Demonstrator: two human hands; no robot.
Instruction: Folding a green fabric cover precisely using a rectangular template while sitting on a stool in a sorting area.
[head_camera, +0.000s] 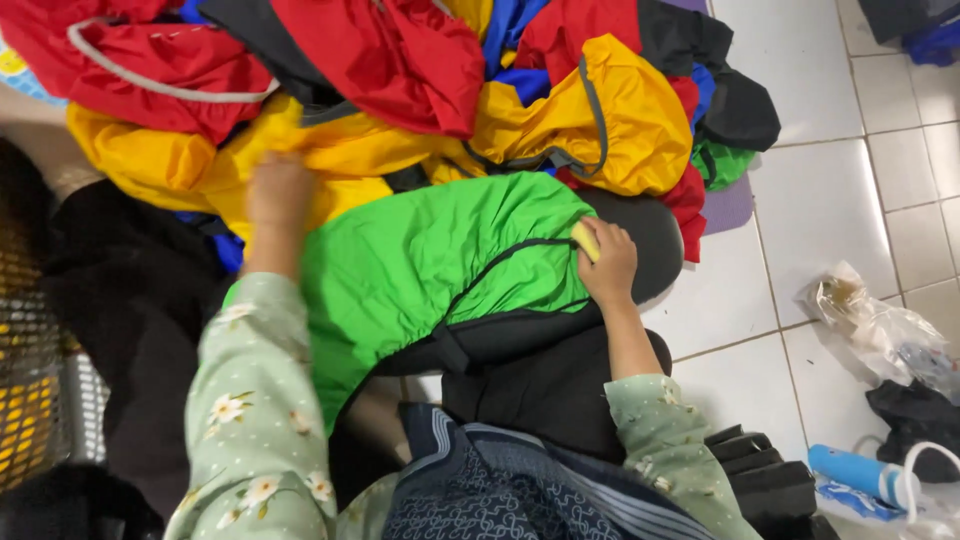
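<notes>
The right hand is closed on a small yellow piece, pressing it against the edge of a green fabric cover that lies stretched just left of that hand, over a black rounded form. The left hand is blurred — whether it grips anything cannot be told — and rests on yellow fabric in the heap of red, yellow and blue covers beyond both hands. Right of the right hand, on the tiled floor, lie a crumpled plastic bag and a blue bottle.
</notes>
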